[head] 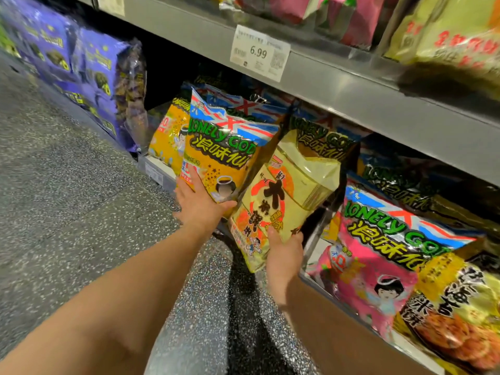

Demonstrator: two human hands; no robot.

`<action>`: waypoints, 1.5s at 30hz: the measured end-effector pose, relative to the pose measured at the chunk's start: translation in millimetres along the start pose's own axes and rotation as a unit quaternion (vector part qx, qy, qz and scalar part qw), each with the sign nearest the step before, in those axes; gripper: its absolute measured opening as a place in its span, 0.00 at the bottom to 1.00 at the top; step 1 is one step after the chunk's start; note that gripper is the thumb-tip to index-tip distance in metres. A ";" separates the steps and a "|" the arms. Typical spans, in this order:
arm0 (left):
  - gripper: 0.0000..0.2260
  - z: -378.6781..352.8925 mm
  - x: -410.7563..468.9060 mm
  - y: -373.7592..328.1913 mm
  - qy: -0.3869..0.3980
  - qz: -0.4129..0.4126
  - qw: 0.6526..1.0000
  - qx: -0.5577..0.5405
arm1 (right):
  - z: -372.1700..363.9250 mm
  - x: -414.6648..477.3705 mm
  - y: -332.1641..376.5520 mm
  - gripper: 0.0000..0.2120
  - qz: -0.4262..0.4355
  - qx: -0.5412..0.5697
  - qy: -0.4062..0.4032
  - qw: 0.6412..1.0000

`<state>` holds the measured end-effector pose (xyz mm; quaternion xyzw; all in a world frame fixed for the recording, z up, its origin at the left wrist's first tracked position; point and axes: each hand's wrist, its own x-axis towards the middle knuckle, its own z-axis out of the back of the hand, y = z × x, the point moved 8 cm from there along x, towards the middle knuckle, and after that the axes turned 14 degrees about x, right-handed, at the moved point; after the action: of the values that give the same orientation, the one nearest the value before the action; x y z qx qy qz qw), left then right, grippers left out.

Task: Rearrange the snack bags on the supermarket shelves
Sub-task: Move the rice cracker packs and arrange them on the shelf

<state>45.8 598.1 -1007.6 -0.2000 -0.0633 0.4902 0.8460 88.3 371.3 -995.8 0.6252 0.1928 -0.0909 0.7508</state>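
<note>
At the bottom shelf, left hand grips orange foil bag, right hand grips pale-yellow bag, mid-placement; next, slot both upright.

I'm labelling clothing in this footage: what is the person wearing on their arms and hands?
Nothing that shows. The left forearm and right forearm are bare, no sleeve in view; the left hand and right hand have no gloves, watch, bracelet or visible ring.
</note>
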 end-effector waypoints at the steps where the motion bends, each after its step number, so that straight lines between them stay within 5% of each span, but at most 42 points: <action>1: 0.57 0.0 3.3 -0.5 -0.009 -0.004 1.000 -0.011 | -0.4 1.2 -2.0 0.32 -0.006 -0.002 0.000 1.000; 9: 0.55 6.9 5.5 5.7 -0.097 -0.011 0.995 -0.037 | -3.0 9.3 -11.4 0.37 -0.046 0.035 0.021 0.998; 27: 0.50 58.6 -81.5 27.7 -0.115 -0.021 0.985 -0.125 | 48.7 -69.4 9.6 0.31 0.045 0.015 0.054 0.997; 33: 0.48 64.7 -130.6 -9.7 -0.102 -0.045 0.983 -0.147 | 109.5 -93.9 35.4 0.21 0.095 0.003 0.029 0.995; 45: 0.46 21.1 -152.9 -97.2 -0.066 -0.116 0.979 -0.155 | 206.7 -80.4 36.5 0.24 0.165 0.017 -0.058 0.985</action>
<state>39.4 430.5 -935.8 -0.2868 -0.2167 0.3855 0.8498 65.2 169.0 -900.7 0.6546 0.0418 -0.0053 0.7548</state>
